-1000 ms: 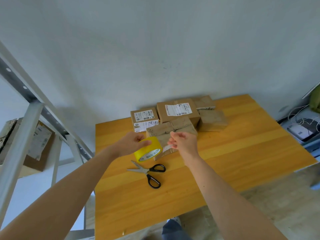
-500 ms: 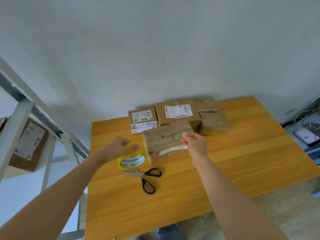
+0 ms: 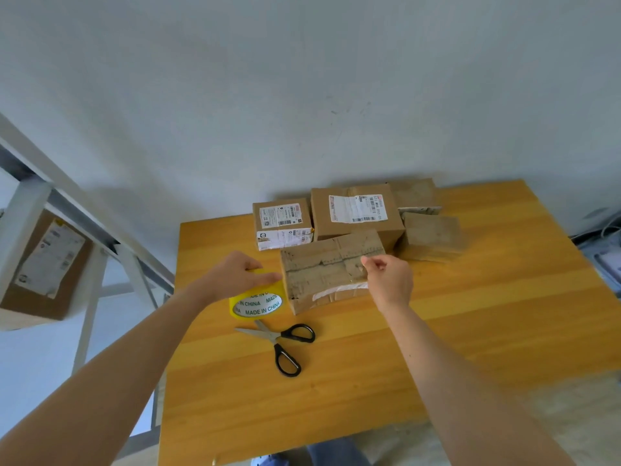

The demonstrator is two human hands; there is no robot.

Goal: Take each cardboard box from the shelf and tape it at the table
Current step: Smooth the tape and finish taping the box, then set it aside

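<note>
**Tape roll and fingertips at a box on the table**

A yellow tape roll (image 3: 256, 302) is gripped from above by the left hand (image 3: 235, 276), with the fingers curled over its rim; the roll's printed face is turned toward the near edge. It is just beside the left end of a worn box (image 3: 322, 275).

The right hand (image 3: 391, 280) is set at the box's right end, fingers curled with thumb and forefinger together. Whether anything is pinched cannot be told.

The box lies flat behind the middle of the table (image 3: 487, 331), its long axis running left to right, the right end slightly farther back.

Scissors (image 3: 284, 343) lie nearer the front edge. Four more boxes (image 3: 356, 213) are grouped along the back edge.
</note>
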